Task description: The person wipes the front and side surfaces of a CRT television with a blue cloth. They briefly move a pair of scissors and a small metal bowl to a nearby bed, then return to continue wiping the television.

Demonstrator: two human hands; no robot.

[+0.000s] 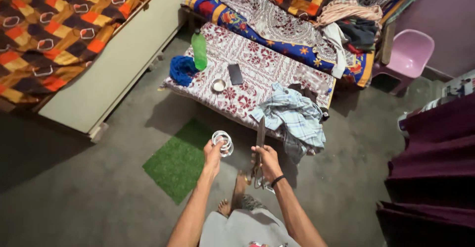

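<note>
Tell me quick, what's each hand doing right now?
Left hand: closed on a clear tape roll.
Right hand: closed on big scissors.

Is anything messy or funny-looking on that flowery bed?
Yes. A checked blue cloth lies crumpled in a heap and hangs over the edge of the flowery bed. A green bottle stands upright close to the bed's far edge. Nothing looks spilled or broken.

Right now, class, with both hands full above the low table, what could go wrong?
1. The right hand holds long scissors with the blades pointing up and away; a slip could catch the checked cloth or the left hand.
2. The left hand grips a clear roll of tape at its edge; it may drop to the floor.
3. Bare feet stand below the scissors.
</note>
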